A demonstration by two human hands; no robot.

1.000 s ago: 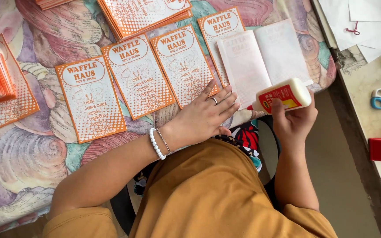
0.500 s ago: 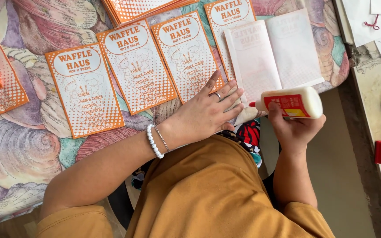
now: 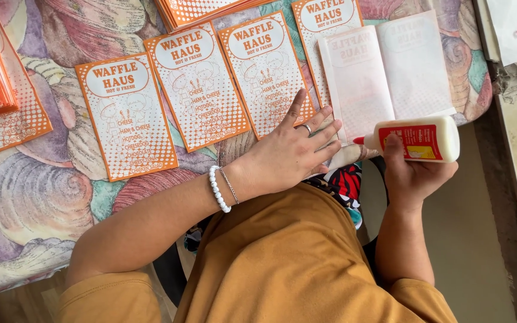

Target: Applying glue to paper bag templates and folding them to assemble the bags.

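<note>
Right hand [image 3: 411, 176] grips the smooth white glue bottle [image 3: 417, 139], red nozzle level, just below the open paper booklet [image 3: 387, 72]. Left hand [image 3: 288, 152], fingers flat, has slid toward the glossy orange leaflets [image 3: 198, 84].

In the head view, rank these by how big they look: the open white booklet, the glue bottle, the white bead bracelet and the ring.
Largest to smallest:
1. Open white booklet
2. Glue bottle, in the right hand
3. White bead bracelet, on the left wrist
4. Ring, on the left hand
</note>
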